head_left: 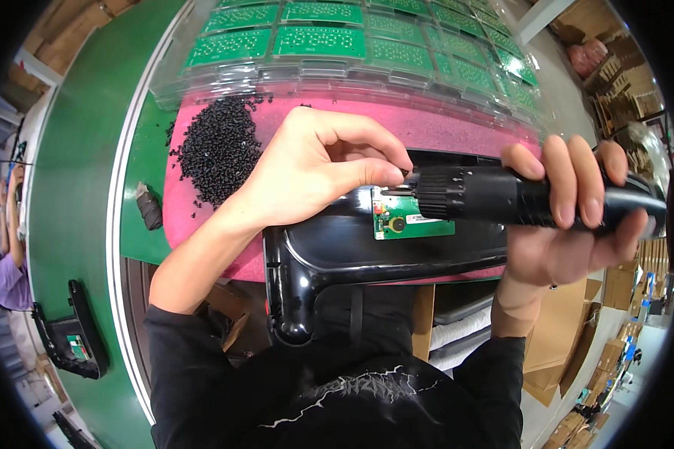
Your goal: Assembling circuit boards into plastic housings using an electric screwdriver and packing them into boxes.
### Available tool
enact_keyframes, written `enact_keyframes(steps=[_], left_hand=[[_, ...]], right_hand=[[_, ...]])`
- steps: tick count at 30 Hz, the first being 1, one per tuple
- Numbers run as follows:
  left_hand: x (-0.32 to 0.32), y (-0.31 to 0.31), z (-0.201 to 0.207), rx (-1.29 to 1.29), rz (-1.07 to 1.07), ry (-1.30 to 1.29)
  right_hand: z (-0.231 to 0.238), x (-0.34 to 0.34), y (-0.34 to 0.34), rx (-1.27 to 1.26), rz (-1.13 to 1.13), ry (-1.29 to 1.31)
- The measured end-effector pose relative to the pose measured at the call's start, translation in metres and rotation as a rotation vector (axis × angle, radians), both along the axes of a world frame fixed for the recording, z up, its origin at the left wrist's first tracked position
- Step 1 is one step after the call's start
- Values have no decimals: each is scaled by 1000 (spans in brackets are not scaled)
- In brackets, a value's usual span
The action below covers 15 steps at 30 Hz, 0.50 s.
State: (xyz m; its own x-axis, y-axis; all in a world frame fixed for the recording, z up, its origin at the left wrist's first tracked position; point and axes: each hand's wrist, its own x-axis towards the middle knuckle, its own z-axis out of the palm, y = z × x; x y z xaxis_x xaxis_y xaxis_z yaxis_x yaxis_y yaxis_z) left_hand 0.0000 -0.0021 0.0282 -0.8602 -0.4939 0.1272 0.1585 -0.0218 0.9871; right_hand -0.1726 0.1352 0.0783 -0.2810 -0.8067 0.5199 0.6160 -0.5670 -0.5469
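My right hand [577,202] is wrapped round a black electric screwdriver [494,191], which lies sideways with its bit toward the left. At the bit, thumb and forefinger of my left hand [314,168] pinch a tiny dark piece that looks like a screw [406,173]. Below the bit sits a green circuit board [412,224] with a round black part on it. It rests in a glossy black plastic housing [322,251]; the screwdriver and my hands hide part of both. A heap of small black screws [217,150] lies left of my left hand.
Clear plastic trays of green circuit boards [318,41] stand at the far side of a pink mat [457,120]. A dark wrapped lump [149,206] lies on the green table. Farther left are another black housing [71,337] and a person in a purple sleeve [9,283]. Cardboard [554,337] stands at right.
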Motion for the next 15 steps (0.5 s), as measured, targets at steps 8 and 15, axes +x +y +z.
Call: enact_keyframes(steps=[8,15], left_hand=[[9,-4,-12,133,-43,93],[6,-2,-20,166,-125,77]], right_hand=[[14,14,15,-17,-96,129],[7,21,15,-178,-198,90]])
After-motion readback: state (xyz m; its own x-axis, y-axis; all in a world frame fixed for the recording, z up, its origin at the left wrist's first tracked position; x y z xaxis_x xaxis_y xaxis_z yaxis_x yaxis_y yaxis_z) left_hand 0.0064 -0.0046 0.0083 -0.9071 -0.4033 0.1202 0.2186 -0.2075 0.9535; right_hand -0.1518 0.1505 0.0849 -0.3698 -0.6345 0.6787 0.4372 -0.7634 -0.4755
